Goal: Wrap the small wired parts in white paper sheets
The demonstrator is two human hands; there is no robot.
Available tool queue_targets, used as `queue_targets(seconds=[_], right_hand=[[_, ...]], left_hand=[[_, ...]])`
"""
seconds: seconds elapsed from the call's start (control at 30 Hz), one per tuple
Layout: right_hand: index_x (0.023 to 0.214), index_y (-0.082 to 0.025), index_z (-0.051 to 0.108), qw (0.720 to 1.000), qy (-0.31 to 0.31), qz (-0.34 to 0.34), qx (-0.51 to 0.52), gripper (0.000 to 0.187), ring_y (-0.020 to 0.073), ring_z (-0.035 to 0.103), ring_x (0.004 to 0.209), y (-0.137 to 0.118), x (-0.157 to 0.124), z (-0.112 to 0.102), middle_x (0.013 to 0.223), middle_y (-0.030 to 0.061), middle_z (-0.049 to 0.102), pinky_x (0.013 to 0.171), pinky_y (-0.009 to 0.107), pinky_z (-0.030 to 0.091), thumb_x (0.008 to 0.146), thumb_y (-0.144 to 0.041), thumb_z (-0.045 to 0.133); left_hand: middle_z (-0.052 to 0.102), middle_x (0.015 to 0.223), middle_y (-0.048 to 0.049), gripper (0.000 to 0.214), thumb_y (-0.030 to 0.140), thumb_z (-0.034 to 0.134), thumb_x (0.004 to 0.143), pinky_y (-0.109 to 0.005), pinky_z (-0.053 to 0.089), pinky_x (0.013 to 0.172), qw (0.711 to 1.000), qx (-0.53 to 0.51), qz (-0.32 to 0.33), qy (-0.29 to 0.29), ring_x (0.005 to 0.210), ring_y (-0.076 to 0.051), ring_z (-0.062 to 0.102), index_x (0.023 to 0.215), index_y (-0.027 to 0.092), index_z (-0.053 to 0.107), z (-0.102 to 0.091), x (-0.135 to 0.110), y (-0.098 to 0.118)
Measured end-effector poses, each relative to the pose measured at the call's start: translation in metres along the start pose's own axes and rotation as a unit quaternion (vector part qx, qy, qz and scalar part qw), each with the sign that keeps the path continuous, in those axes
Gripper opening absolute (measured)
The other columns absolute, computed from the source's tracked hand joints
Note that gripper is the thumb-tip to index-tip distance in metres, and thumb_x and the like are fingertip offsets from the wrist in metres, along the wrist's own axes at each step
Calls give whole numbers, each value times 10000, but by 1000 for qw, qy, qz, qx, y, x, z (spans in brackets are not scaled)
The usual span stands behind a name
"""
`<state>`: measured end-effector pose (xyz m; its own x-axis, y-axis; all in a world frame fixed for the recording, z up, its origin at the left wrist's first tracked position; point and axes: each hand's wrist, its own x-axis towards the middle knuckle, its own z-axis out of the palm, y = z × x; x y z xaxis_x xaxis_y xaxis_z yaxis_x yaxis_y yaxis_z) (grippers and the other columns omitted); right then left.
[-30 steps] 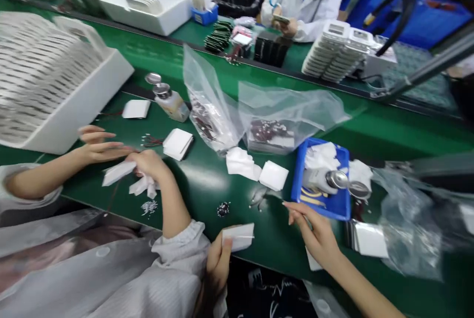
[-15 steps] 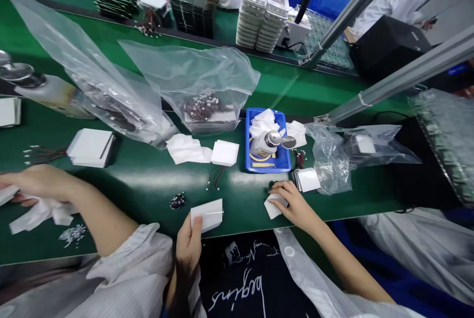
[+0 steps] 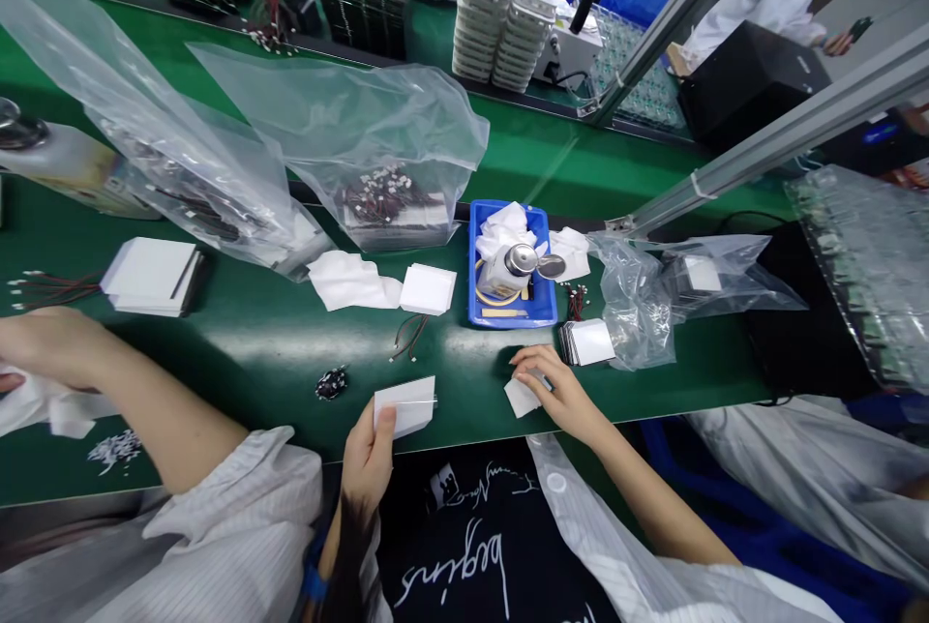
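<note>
My left hand (image 3: 368,460) grips a flat white rectangular panel (image 3: 406,405) by its left end, thumb on top, at the table's front edge. A thin clear strip juts from the panel's right side. To the right, my right hand (image 3: 555,386) has its fingers bent around a small folded white wipe (image 3: 521,398) low over the table; part of it is hidden under the fingers. Just beyond that hand lies a stack of white panels (image 3: 591,342). A dark clump of small pieces (image 3: 332,383) lies left of the held panel.
A blue tray (image 3: 514,321) holds a pump bottle (image 3: 508,270) and crumpled wipes. Left of it lie a white panel (image 3: 428,289) with wires and a plastic bag (image 3: 392,149). At far left, a co-worker's arm (image 3: 145,381) reaches over the table with a white cloth (image 3: 54,402).
The whole view has shifted, so the table's things sit further left and slightly higher. My left hand still holds the panel, a little further right over the table. The right hand keeps its place.
</note>
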<state>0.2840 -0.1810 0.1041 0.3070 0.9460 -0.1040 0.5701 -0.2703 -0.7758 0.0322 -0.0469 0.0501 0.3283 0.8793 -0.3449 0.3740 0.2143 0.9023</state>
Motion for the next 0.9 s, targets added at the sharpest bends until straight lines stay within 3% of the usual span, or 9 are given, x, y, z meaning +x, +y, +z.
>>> queue_targets(seconds=[0.13,0.3,0.43,0.53,0.6,0.77,0.9], right_hand=[[994,-218,622,998,-23,-15,-54,184,236,548,1109,1,-1,-4,1115,94,611,977,447,465,1011,-275,448],[975,-204,627,986,-62,-5,-153,100,271,519,1148,0,-3,-2,1188,117,570,980,474,465,936,-293,604],[898,-203,584,992,-81,-7,-93,73,236,559,1141,-5,0,1,1177,93,616,979,436,468,939,-260,604],[914,-210,571,996,-83,-19,-13,77,186,643,960,-8,5,6,998,49,689,889,373,508,949,-273,600],[916,-214,579,997,-55,-58,12,76,176,661,875,-9,9,11,925,40,701,831,358,523,958,-278,586],[932,-222,594,969,22,-246,-9,109,193,653,896,-8,20,25,949,66,703,792,385,542,967,-160,512],[1078,-219,594,954,40,-297,3,188,202,645,930,-11,30,32,981,79,702,798,396,555,940,-106,534]], left_hand=[[736,894,-98,695,760,496,786,-306,563,777,1000,4,6,0,856,-249,687,958,122,713,-1,0,0],[734,894,-95,692,756,495,792,-308,561,778,1000,2,4,-1,862,-250,685,973,124,709,-1,0,-1],[736,911,-96,702,765,497,788,-313,561,798,1000,-6,3,-5,894,-256,686,990,126,709,-1,0,-1],[737,918,-97,702,772,493,788,-320,562,812,1000,-13,7,-12,902,-257,687,978,131,709,-1,0,-1],[737,920,-97,698,773,488,794,-317,562,814,1000,-18,11,-16,899,-253,688,964,134,710,-1,0,0],[739,916,-94,694,768,494,797,-318,561,817,999,-31,15,-16,906,-254,687,966,130,712,-1,0,-1],[740,928,-92,673,732,489,831,-323,557,823,998,-40,17,-33,910,-252,685,1014,126,716,-3,0,-6]])
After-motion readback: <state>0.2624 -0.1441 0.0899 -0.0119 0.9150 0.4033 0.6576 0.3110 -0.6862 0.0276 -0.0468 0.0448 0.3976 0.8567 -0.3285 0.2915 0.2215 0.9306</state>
